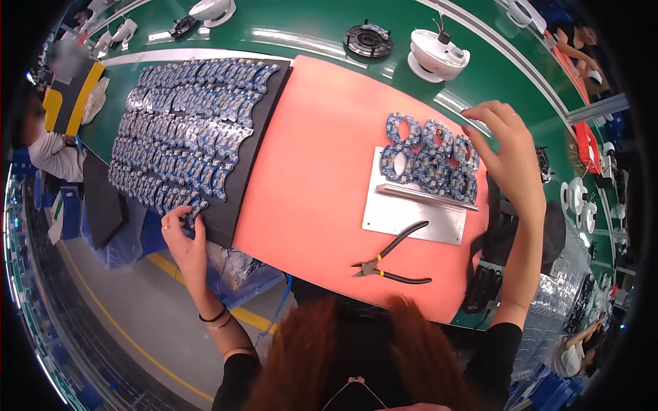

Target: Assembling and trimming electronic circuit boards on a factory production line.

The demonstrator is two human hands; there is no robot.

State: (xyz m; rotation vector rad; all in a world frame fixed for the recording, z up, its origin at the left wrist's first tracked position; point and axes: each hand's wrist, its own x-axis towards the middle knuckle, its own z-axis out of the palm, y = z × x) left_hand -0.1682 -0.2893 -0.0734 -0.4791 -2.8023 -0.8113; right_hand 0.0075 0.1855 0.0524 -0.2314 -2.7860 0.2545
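At the near end of the board rows, my left hand (pixel 181 240) is closed with thumb and fingers around the edge of a small blue circuit board (pixel 197 207). The other circuit boards (pixel 175 133) lie in several tight rows on a black foam sheet (pixel 257 151). My right hand (pixel 510 147) hovers with fingers apart at the right edge of a group of blue ring-shaped circuit boards (pixel 433 157), holding nothing. Those rings lie partly on a silver metal plate (pixel 411 222), behind a metal bar (pixel 428 196) fixed across it.
Diagonal cutters (pixel 391 260) with black handles lie on the pink mat (pixel 322 171). Beyond it, a green conveyor (pixel 308 34) carries a white housing (pixel 439 56) and a black round part (pixel 368 41). Other people sit at both sides. A blue bin stands below at left.
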